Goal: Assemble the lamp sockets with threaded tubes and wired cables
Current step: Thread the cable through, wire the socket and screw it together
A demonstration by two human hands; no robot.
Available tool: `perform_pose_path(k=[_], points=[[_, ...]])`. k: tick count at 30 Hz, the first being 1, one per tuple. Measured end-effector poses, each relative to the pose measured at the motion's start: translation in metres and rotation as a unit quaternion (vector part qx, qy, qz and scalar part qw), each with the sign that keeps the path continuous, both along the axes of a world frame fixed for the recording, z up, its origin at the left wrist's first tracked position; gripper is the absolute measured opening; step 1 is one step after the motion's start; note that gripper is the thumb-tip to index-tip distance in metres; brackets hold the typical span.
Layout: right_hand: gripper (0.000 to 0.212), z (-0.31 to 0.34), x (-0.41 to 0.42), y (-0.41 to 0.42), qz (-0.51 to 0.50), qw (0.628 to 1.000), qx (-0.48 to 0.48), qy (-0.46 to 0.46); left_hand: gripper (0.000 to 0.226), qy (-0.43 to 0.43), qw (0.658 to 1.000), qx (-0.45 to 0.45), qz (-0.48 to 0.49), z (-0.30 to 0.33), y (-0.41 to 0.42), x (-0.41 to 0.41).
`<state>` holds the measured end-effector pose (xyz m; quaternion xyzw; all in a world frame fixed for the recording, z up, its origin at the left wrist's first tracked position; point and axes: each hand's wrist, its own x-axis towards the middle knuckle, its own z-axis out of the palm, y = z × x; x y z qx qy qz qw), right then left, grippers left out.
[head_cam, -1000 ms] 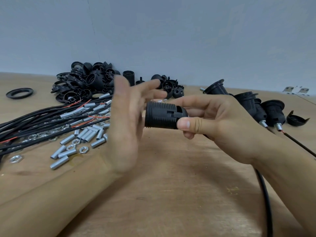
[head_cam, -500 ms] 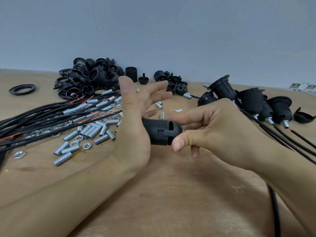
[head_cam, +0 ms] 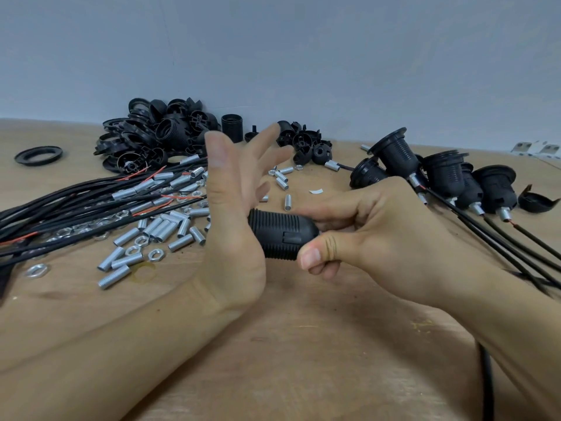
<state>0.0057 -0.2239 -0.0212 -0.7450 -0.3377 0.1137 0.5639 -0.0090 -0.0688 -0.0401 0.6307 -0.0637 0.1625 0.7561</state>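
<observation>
Pressing its flat palm against the left end of the black socket (head_cam: 282, 235), the left hand (head_cam: 233, 226) has its fingers straight and spread, holding nothing. The right hand (head_cam: 373, 232) has thumb and fingers curled round the socket's right end, so that grip is closed on the part, which lies level above the worktop (head_cam: 303, 344), near the middle of the scene. A black cable (head_cam: 487, 387) runs down under the right forearm; whether it enters the held socket is hidden by the hand.

The step looks like a push to seat the two halves of the body together, and the risks follow from that. If the palm bears off-centre, the shell may cock on its latch and jam rather than click home. A hard shove could also pinch the wires inside, though nothing of the inside is visible. Since the right grip takes only the rounded end, the ribbed body could slip or twist out and fall among the loose threaded tubes (head_cam: 164, 232) and nuts (head_cam: 156, 255) just to the left. A tug on the cable might drag the finished sockets (head_cam: 437, 180) lying at the far right, whose leads cross near the right wrist.
</observation>
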Motion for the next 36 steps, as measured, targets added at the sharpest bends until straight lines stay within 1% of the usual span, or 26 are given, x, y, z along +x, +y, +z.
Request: perform_pose_path(k=[1, 3, 7, 9, 10, 13, 14, 16, 17, 18, 20, 22, 24, 28, 30, 33, 36], points=[[0.033, -0.001, 0.001, 0.001, 0.003, 1.0, 0.001, 0.011, 0.077, -0.016, 1.0, -0.001, 0.006, -0.002, 0.0, -0.003], [0.036, -0.004, 0.002, 0.003, 0.003, 0.999, -0.013, 0.035, 0.083, -0.019, 0.999, 0.034, 0.011, -0.003, 0.001, -0.003], [0.039, -0.006, 0.007, 0.002, -0.003, 0.998, -0.043, 0.038, 0.063, -0.006, 0.993, 0.104, 0.049, -0.007, 0.003, 0.008], [0.044, -0.005, 0.01, 0.0, -0.015, 0.996, -0.073, 0.038, 0.057, -0.036, 0.982, 0.179, 0.05, -0.011, 0.005, 0.011], [0.043, -0.006, 0.012, 0.0, -0.023, 0.995, -0.09, 0.03, 0.054, -0.056, 0.972, 0.22, 0.057, -0.014, 0.006, 0.011], [0.031, -0.01, 0.016, -0.001, -0.073, 0.992, -0.107, 0.001, 0.054, -0.079, 0.938, 0.323, 0.096, -0.017, 0.013, 0.014], [0.028, -0.011, 0.018, -0.001, -0.1, 0.99, -0.104, -0.006, 0.053, -0.078, 0.918, 0.371, 0.119, -0.015, 0.017, 0.017], [0.031, -0.013, 0.022, -0.004, -0.15, 0.982, -0.116, -0.028, 0.044, -0.065, 0.855, 0.485, 0.173, -0.01, 0.03, 0.023], [0.033, -0.015, 0.023, -0.005, -0.166, 0.977, -0.127, -0.039, 0.042, -0.059, 0.828, 0.522, 0.196, -0.007, 0.038, 0.025], [0.034, -0.017, 0.024, -0.006, -0.178, 0.973, -0.138, -0.049, 0.041, -0.054, 0.814, 0.536, 0.216, -0.004, 0.047, 0.027], [0.037, -0.019, 0.027, -0.007, -0.199, 0.967, -0.145, -0.065, 0.037, -0.039, 0.807, 0.534, 0.249, 0.001, 0.063, 0.03], [0.038, -0.02, 0.03, -0.008, -0.22, 0.967, -0.11, -0.067, 0.032, -0.004, 0.793, 0.55, 0.261, 0.001, 0.074, 0.035], [0.036, -0.02, 0.033, -0.01, -0.236, 0.966, -0.082, -0.066, 0.034, 0.031, 0.783, 0.574, 0.239, -0.001, 0.079, 0.038], [0.034, -0.021, 0.035, -0.011, -0.238, 0.966, -0.084, -0.06, 0.038, 0.07, 0.745, 0.634, 0.194, -0.01, 0.078, 0.043], [0.033, -0.022, 0.035, -0.011, -0.232, 0.967, -0.092, -0.06, 0.034, 0.081, 0.747, 0.634, 0.187, -0.012, 0.079, 0.044], [0.032, -0.023, 0.036, -0.011, -0.236, 0.964, -0.101, -0.066, 0.031, 0.071, 0.755, 0.624, 0.187, -0.012, 0.079, 0.045], [0.034, -0.023, 0.036, -0.012, -0.234, 0.964, -0.107, -0.071, 0.039, 0.076, 0.755, 0.62, 0.198, -0.012, 0.079, 0.045]])
